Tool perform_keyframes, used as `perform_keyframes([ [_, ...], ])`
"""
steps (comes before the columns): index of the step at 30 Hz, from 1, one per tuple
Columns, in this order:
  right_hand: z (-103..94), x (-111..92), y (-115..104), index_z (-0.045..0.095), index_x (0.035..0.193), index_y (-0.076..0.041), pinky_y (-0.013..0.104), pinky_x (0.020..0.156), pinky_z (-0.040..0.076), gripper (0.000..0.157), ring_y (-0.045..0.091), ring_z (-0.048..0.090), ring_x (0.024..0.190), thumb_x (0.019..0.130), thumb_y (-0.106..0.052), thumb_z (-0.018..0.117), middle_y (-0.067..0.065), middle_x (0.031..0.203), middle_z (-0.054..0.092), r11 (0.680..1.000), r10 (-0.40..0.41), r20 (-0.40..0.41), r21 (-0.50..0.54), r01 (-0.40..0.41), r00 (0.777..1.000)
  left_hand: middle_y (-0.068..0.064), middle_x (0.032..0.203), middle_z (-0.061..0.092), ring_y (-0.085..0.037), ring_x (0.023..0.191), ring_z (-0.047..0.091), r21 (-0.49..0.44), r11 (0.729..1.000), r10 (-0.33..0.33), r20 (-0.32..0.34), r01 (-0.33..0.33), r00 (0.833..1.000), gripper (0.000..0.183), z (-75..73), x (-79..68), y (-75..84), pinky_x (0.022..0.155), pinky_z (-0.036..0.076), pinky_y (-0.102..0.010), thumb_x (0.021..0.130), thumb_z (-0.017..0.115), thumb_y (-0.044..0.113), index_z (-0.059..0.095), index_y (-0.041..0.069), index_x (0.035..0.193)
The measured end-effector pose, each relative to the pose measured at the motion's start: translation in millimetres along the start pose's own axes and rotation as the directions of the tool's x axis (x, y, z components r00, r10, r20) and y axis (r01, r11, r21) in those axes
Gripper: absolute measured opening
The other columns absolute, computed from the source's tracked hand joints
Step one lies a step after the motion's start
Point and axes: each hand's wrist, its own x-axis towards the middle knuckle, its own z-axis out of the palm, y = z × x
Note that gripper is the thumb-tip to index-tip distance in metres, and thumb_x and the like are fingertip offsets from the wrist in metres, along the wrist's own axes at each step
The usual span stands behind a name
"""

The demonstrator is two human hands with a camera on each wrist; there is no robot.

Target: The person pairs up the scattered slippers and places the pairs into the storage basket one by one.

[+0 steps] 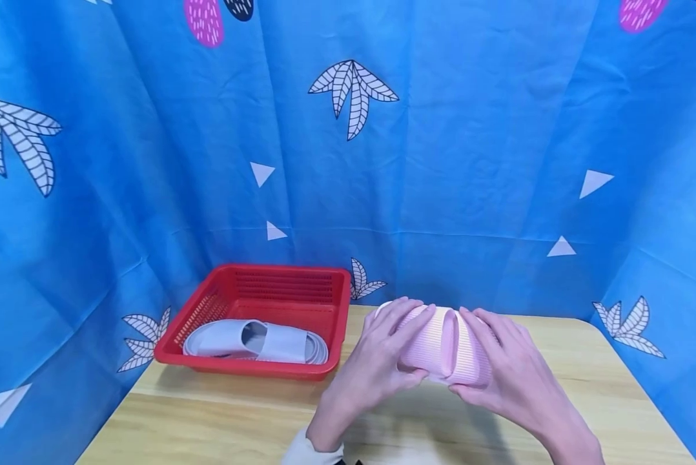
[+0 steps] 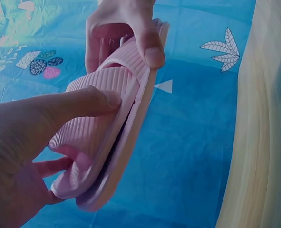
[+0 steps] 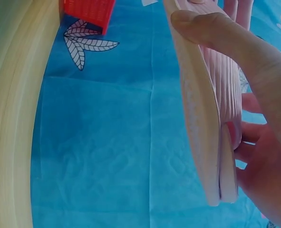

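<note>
A pair of pink ribbed slippers point(image 1: 426, 339) is held up above the wooden table, one fitted against the other. My left hand point(image 1: 371, 355) grips one end of the pair, and my right hand point(image 1: 511, 368) grips the other. In the left wrist view, the left thumb lies across a ribbed strap point(image 2: 95, 126), with a dark gap showing between the two soles. From the right wrist, the slippers point(image 3: 199, 109) appear edge-on with the right thumb on the sole's edge. Fingers behind the straps are partly hidden.
A red plastic basket point(image 1: 342, 310) stands on the table point(image 1: 208, 420) to the left of the hands. Inside it, near the front, lie pale grey slippers point(image 1: 284, 342). A blue patterned curtain point(image 1: 470, 161) hangs behind the table and along both sides.
</note>
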Motion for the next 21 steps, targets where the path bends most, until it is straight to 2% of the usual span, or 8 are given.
perform_keyframes([
  [5, 0.6, 0.5, 0.4, 0.043, 0.142, -0.010, 0.047, 0.090, 0.037, 0.111, 0.029, 0.049, 0.110, 0.050, -0.055, 0.086, 0.011, 0.126, 0.052, 1.000, -0.017, -0.028, 0.012, 0.017, 0.999, 0.004, 0.150, 0.031, -0.014, 0.138, 0.025, -0.004, 1.000, 0.008, -0.005, -0.008, 1.000, 0.101, -2.3, 0.1, -3.1, 0.108, 0.027, -0.050, 0.065, 0.086, 0.039, 0.029, 0.031, 0.148],
  [12, 2.9, -1.8, 4.4, 0.043, 0.142, -0.009, 0.047, 0.087, 0.036, 0.111, 0.027, 0.047, 0.114, 0.051, -0.055, 0.085, 0.009, 0.126, 0.052, 0.999, 0.024, -0.034, 0.038, -0.022, 0.999, 0.003, 0.154, 0.024, -0.019, 0.140, 0.021, 0.040, 0.999, -0.001, -0.044, 0.003, 0.999, 0.093, -7.7, -6.6, -10.4, 0.109, 0.024, -0.051, 0.070, 0.080, 0.045, 0.031, 0.031, 0.148],
  [17, 3.8, -1.8, 9.1, 0.042, 0.142, -0.007, 0.051, 0.084, 0.039, 0.112, 0.029, 0.047, 0.113, 0.050, -0.054, 0.085, 0.012, 0.125, 0.053, 0.999, 0.033, -0.050, 0.028, -0.032, 0.998, 0.001, 0.153, 0.028, -0.019, 0.139, 0.023, 0.099, 0.994, -0.045, -0.042, 0.049, 0.998, 0.087, -17.2, -19.2, -19.6, 0.108, 0.026, -0.049, 0.075, 0.079, 0.040, 0.032, 0.030, 0.148],
  [21, 4.7, -0.9, 11.1, 0.042, 0.142, -0.008, 0.051, 0.083, 0.038, 0.112, 0.029, 0.047, 0.113, 0.049, -0.053, 0.086, 0.011, 0.125, 0.053, 0.999, 0.043, -0.046, 0.029, -0.041, 0.998, 0.003, 0.149, 0.033, -0.014, 0.137, 0.027, 0.124, 0.985, -0.114, -0.030, 0.117, 0.993, 0.075, -27.1, -34.8, -28.7, 0.108, 0.026, -0.047, 0.081, 0.073, 0.039, 0.036, 0.030, 0.146],
])
